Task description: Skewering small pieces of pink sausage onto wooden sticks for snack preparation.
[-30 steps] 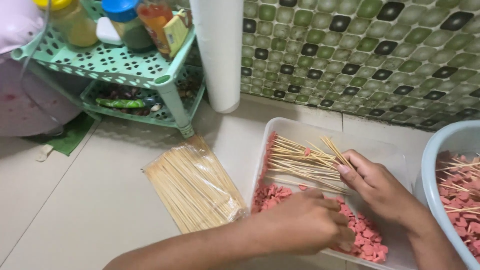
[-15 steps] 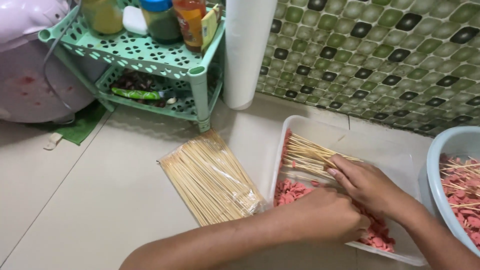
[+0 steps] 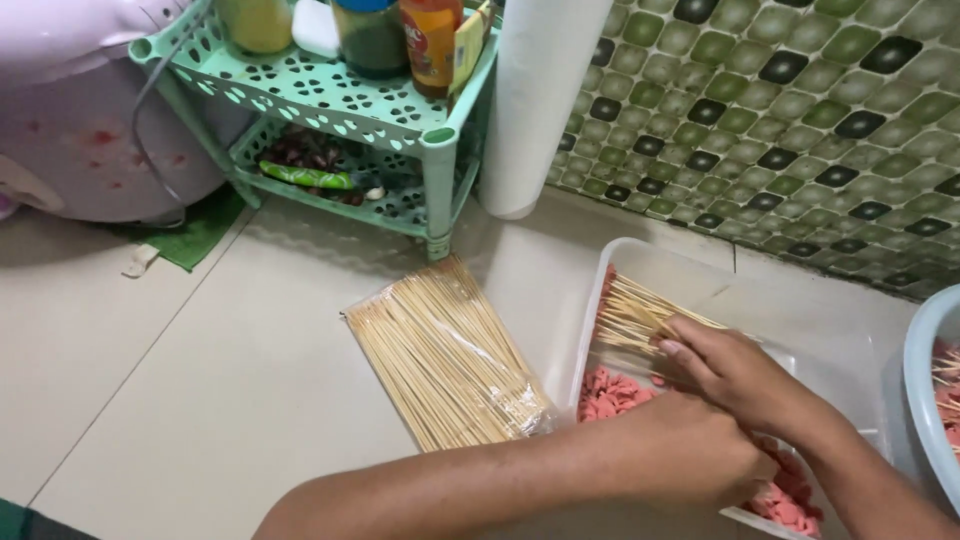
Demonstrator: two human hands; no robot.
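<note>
A clear plastic tray (image 3: 592,320) lies on the tiled floor. It holds pink sliced sausage pieces (image 3: 610,392) and a loose bunch of bamboo skewers (image 3: 628,315). My right hand (image 3: 735,375) lies over the near ends of those skewers, fingertips pinched on them. My left hand (image 3: 690,455) reaches across from the lower left and is curled palm-down over the pink pieces; its fingers are hidden. A sealed packet of skewers (image 3: 445,360) lies on the floor just left of the tray.
A blue basin (image 3: 925,385) with pink pieces and skewers sits at the right edge. Behind are a green plastic rack (image 3: 330,95) with bottles, a white cylinder (image 3: 530,100), a pink appliance (image 3: 70,110), a green mat (image 3: 200,230) and a mosaic-tiled wall (image 3: 800,120).
The view has tilted and drifted a little, so everything sits lower and further right. Both hands stay in the tray, the right at the skewer ends, the left over the pink pieces.
</note>
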